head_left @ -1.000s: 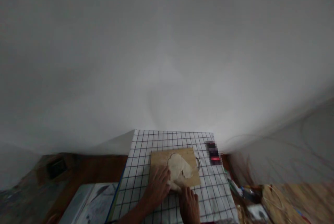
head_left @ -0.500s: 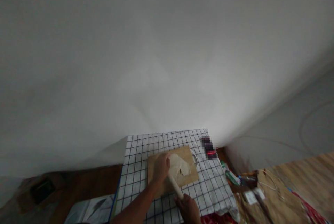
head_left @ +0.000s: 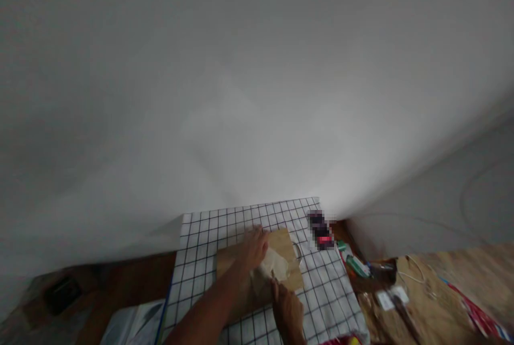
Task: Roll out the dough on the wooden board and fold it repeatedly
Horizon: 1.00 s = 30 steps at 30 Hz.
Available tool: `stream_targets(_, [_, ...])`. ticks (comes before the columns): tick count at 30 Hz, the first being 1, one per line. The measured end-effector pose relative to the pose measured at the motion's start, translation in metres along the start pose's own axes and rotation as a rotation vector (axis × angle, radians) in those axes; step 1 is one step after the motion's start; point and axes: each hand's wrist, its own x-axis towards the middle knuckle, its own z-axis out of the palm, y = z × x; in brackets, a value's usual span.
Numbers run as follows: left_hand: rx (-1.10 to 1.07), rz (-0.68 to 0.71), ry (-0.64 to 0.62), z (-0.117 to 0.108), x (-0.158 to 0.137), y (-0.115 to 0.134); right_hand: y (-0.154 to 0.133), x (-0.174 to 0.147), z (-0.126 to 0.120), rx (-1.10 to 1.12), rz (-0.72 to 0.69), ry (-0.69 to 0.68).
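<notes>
A flattened sheet of pale dough (head_left: 280,263) lies on a wooden board (head_left: 286,239). Across it runs a light rolling pin (head_left: 265,271), mostly covered by my hands and hard to tell from the dough. My left hand (head_left: 254,248) is at its far end over the board, fingers curved over it and slightly blurred. My right hand (head_left: 286,303) is closed round the near end, by the board's front edge.
A white checked cloth (head_left: 201,238) covers the table under the board. At the right edge lies a pixelated dark and red item (head_left: 321,231). Packets (head_left: 357,265) and a brown surface (head_left: 433,291) with a cable are beyond. A pale wall (head_left: 249,93) rises behind.
My left hand has shifted slightly up, its fingers now stretched further forward. My right hand has moved up along with the rolling pin, closer to the dough. The view has shifted slightly.
</notes>
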Motion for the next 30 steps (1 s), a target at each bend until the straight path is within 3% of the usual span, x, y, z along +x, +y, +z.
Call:
stream_targets(4, [0.026, 0.188, 0.032, 0.003, 0.006, -0.001, 0.008, 0.007, 0.017, -0.112, 0.134, 0.067])
stream_targets(7, [0.025, 0.257, 0.016, -0.004, 0.014, 0.003, 0.014, 0.006, 0.033, -0.101, 0.123, 0.113])
stream_targets(15, [-0.135, 0.173, -0.141, -0.018, 0.017, 0.012, 0.017, -0.003, 0.045, -0.065, 0.13, 0.073])
stream_targets(21, [-0.194, 0.114, -0.17, -0.019, 0.014, 0.012, 0.022, -0.001, 0.046, -0.06, 0.104, 0.099])
stream_targets(25, [-0.164, 0.104, -0.089, -0.016, 0.003, 0.01, 0.034, 0.007, 0.045, -0.085, 0.05, 0.072])
stream_targets(30, [-0.044, 0.06, 0.064, -0.007, -0.03, 0.004, 0.045, 0.036, 0.025, -0.147, -0.037, 0.042])
